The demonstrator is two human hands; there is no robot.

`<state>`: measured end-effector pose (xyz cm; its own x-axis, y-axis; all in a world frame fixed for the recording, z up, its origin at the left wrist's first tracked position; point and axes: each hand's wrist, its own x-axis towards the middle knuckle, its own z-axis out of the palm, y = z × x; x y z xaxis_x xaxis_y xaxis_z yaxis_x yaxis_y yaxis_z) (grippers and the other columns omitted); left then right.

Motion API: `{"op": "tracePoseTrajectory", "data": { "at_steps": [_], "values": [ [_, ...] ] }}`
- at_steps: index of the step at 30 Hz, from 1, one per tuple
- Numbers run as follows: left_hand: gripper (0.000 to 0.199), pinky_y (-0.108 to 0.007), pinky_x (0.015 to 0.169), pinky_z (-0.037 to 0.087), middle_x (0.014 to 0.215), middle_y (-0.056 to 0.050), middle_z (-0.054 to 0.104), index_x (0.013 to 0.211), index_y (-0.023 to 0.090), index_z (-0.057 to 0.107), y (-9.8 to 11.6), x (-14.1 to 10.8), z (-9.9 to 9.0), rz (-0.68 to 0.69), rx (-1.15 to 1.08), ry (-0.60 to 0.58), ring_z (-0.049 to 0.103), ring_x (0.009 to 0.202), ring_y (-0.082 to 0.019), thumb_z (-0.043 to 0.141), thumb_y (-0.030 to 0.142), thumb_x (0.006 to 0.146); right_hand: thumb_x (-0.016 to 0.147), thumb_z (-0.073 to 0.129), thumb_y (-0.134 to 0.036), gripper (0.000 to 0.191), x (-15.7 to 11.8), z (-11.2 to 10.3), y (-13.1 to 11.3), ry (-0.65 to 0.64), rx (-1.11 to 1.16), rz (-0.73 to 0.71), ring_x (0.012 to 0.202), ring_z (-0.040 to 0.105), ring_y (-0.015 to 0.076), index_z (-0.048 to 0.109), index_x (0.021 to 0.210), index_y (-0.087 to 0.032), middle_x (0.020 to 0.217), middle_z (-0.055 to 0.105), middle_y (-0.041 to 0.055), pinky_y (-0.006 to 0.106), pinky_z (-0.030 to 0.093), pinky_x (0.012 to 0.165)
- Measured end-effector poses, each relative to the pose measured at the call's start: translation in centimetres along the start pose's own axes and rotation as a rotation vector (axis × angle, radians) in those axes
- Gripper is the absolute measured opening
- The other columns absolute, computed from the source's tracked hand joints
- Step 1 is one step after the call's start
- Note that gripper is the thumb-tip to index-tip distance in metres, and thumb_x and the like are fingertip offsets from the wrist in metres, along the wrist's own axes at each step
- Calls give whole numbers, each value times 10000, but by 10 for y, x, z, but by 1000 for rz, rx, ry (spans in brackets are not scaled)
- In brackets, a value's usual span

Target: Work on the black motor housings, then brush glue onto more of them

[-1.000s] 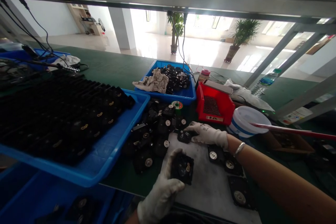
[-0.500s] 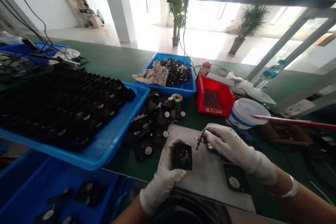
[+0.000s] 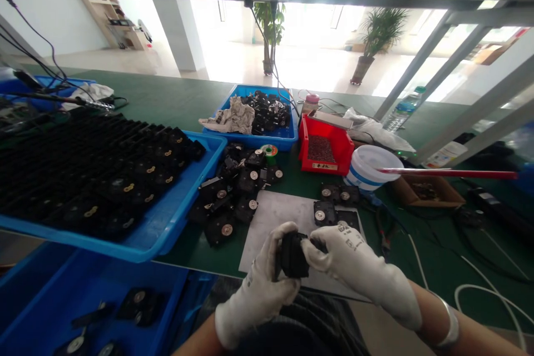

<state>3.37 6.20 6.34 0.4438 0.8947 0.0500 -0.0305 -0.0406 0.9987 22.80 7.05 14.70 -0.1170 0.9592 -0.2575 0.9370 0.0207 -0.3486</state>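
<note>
Both my hands wear white gloves. My left hand (image 3: 267, 270) holds a black square unit (image 3: 294, 256), fingers behind it and thumb below, above the pale sheet (image 3: 267, 222). At its upper right edge, my right hand (image 3: 340, 250) is closed, thumb and fingers pressed to the unit. Whether a small part is also between those fingers is hidden. Several like units with silver discs (image 3: 325, 212) lie at the sheet's upper right. To the left is a pile of black units (image 3: 227, 228), beside a spool of solder wire (image 3: 270, 151).
A large blue tray (image 3: 167, 233) of black units stands left, above a lower blue bin (image 3: 167, 300). Further back are a blue tray (image 3: 287, 143) and a red bin (image 3: 326, 167) of small brown pieces. Right of these stand a white tub (image 3: 367, 164), a cardboard box (image 3: 453, 200) and pliers (image 3: 384, 233).
My right hand has moved down and left, from above the sheet with a thin dark part, to the unit in my left hand. The unit has turned edge-on. The view has shifted right.
</note>
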Motion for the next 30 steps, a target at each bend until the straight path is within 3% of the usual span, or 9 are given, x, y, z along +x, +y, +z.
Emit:
{"op": "tracePoseTrajectory", "data": {
  "at_steps": [5, 11, 17, 20, 23, 26, 28, 30],
  "values": [
    [898, -514, 1268, 363, 1556, -64, 546, 1554, 289, 466, 3, -3, -2, 44, 44, -75, 481, 1472, -330, 610, 52, 700, 948, 487, -487, 440, -12, 9, 4, 65, 14, -39, 548, 485, 149, 615, 639, -201, 598, 602, 38, 293, 265, 569],
    [977, -551, 1311, 290, 1654, -96, 460, 1635, 240, 374, 14, -6, -1, -20, 145, -155, 385, 1550, -345, 582, 44, 701, 947, 443, -543, 488, -19, 15, 16, 123, 69, -79, 543, 485, 135, 610, 645, -198, 609, 606, 35, 290, 261, 568],
    [1012, -533, 1353, 165, 1799, -55, 171, 1714, 323, 73, 3, -16, -1, 232, 317, -274, 136, 1657, -308, 494, -14, 857, 951, 473, -512, 474, -26, 26, 16, 158, 112, -79, 524, 474, 127, 592, 619, -195, 589, 597, 28, 292, 265, 562],
    [997, -526, 1360, 106, 1806, -40, 142, 1713, 346, 43, 3, -18, -3, 264, 343, -313, 88, 1664, -298, 470, -19, 889, 962, 488, -489, 456, -28, 30, 17, 158, 125, -84, 530, 482, 130, 610, 635, -196, 597, 600, 24, 297, 281, 570],
    [975, -512, 1355, 134, 1779, -35, 254, 1701, 323, 202, 11, -15, -4, 128, 183, -269, 174, 1649, -312, 520, 1, 838, 968, 537, -512, 435, -28, 26, 26, 124, 165, -83, 584, 536, 145, 642, 683, -200, 652, 632, 25, 294, 324, 592],
    [976, -459, 1292, 319, 1699, -26, 422, 1648, 318, 366, 23, -11, -3, -157, -130, -232, 374, 1563, -316, 580, 38, 738, 908, 679, -550, 361, -28, 14, 35, 118, 426, -71, 770, 634, 192, 701, 883, -191, 845, 711, 47, 292, 428, 675],
    [1000, -448, 1167, 480, 1678, -32, 452, 1636, 333, 385, 29, -10, -4, -307, -296, -261, 544, 1432, -329, 592, 61, 696, 894, 724, -598, 473, -30, 8, 36, -41, 767, -108, 914, 668, 228, 702, 1086, -167, 986, 733, 69, 312, 499, 765],
    [1025, -459, 1106, 531, 1708, -30, 405, 1642, 354, 371, 32, -11, -8, -349, -328, -305, 598, 1371, -343, 605, 74, 684, 918, 718, -630, 564, -35, 7, 32, -278, 1090, -143, 993, 683, 243, 685, 1198, -141, 1051, 736, 81, 334, 537, 830]
  ]
}}
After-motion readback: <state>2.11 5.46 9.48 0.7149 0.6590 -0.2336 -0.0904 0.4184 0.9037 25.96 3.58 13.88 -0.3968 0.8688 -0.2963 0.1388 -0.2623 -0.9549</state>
